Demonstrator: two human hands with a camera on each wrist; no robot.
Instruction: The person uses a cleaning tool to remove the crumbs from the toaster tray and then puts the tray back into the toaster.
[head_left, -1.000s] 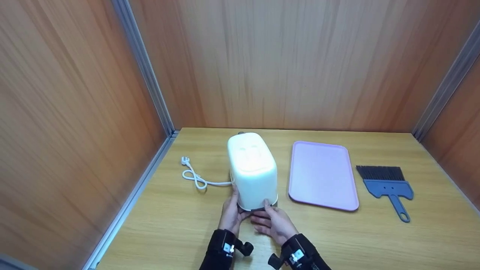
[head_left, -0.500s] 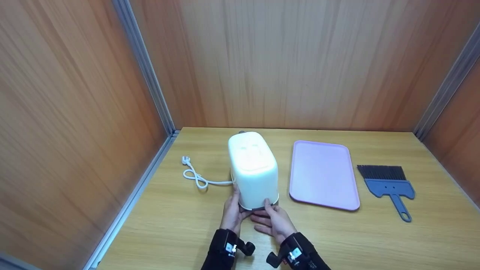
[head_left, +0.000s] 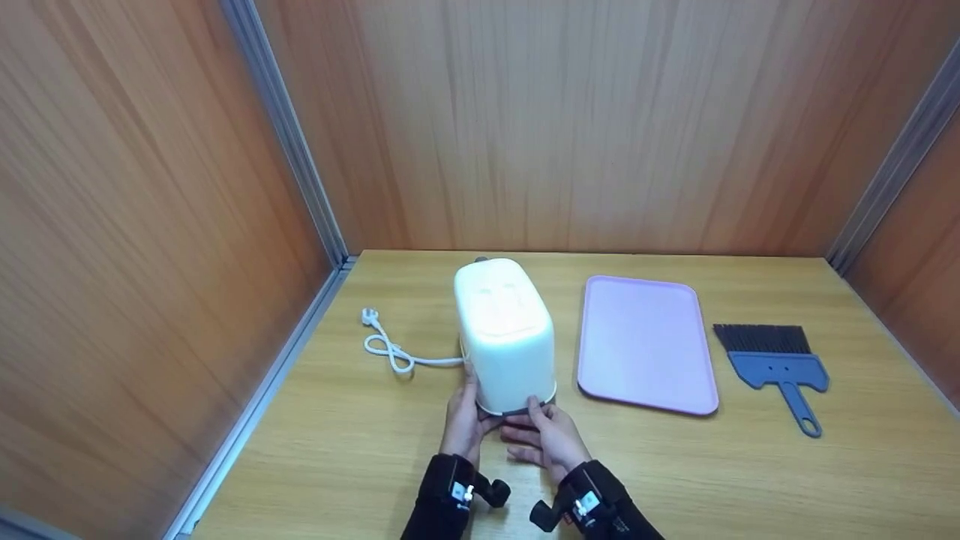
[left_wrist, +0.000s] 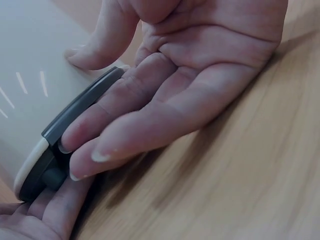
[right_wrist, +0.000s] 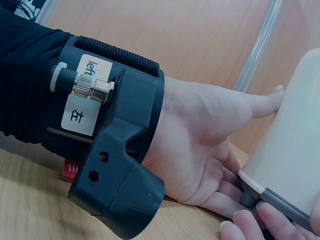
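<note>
Tabletop, two grips, one white appliance

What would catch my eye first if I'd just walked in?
Probably the big white appliance near the middle, its near end held by a left hand and a right hand. Next, the lilac tray to its right, then the blue brush farther right.

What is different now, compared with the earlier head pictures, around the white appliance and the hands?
Almost nothing: the whole scene sits slightly higher in the head view, probably from a small camera tilt. Nothing was visibly taken hold of or let go; the left hand and right hand still hold the white appliance near its lower edge. The cord, lilac tray and blue brush stayed put.
</note>
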